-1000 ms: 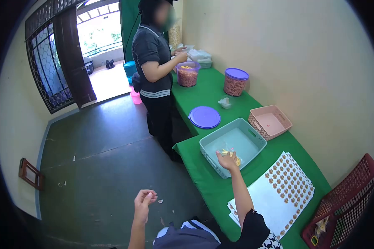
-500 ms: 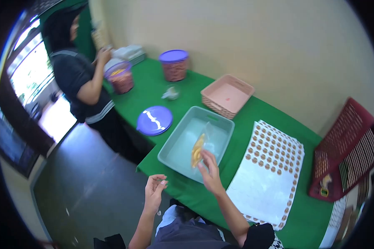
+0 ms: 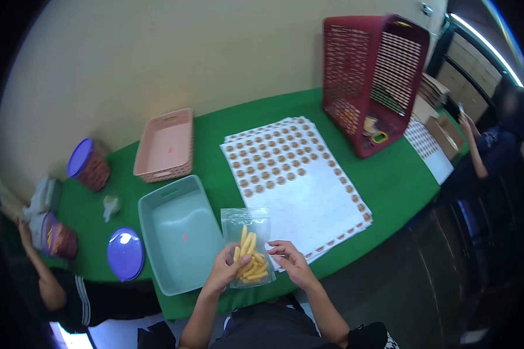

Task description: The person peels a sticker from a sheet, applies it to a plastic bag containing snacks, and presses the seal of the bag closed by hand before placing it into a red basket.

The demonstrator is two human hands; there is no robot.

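Holding clear pouch of yellow snack sticks [image 3: 249,250] upright over near table edge. Left hand [image 3: 226,269] pinches pouch's lower left side, fingers closed on it. Right hand [image 3: 290,260] at pouch's right edge, fingertips curled, contact unclear. Teal tray [image 3: 177,232] just left of grip. Sticker sheets [image 3: 300,183] right and beyond. Pink basket [image 3: 165,145] further back-left, red basket [image 3: 370,75] far back-right. Purple lid [image 3: 125,253] left of tray on green tablecloth [image 3: 390,180].

Bare green desk [image 3: 390,180] lies open right of the sticker sheets [image 3: 297,180]; the red basket [image 3: 372,81] blocks beyond, the teal bin [image 3: 180,232] left.
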